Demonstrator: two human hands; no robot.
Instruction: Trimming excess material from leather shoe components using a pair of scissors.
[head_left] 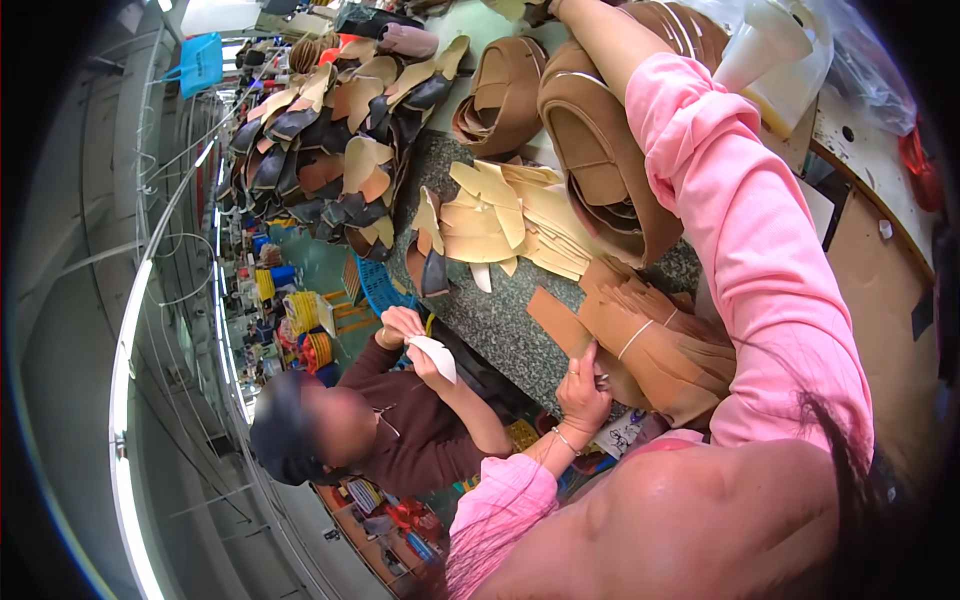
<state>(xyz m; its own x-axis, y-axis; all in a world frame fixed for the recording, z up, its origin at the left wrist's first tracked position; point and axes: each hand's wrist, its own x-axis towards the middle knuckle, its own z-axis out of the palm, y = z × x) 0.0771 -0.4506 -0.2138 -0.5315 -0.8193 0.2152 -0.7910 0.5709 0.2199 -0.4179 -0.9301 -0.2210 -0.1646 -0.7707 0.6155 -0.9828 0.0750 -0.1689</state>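
My left hand (583, 398), with a ring and bracelet, is at the near table edge. Its fingers are closed at the corner of a flat brown leather piece (557, 318), which juts out beside a banded bundle of brown leather pieces (655, 335). My right arm stretches over the table to the top edge. Only the wrist end of my right hand (566, 8) shows there; its fingers are cut off. Under that forearm stand rolled stacks of thick brown pieces (612, 150). Loose cream pieces (485, 225) lie spread on the speckled grey tabletop (470, 325).
Across the table corner, a person in a brown top (425, 445) handles a white piece (435, 358). Dark-and-tan shaped pieces (330, 150) are heaped at far left. At right are a whitish plastic container (765, 55), a clear bag (860, 60) and a worktop (870, 160).
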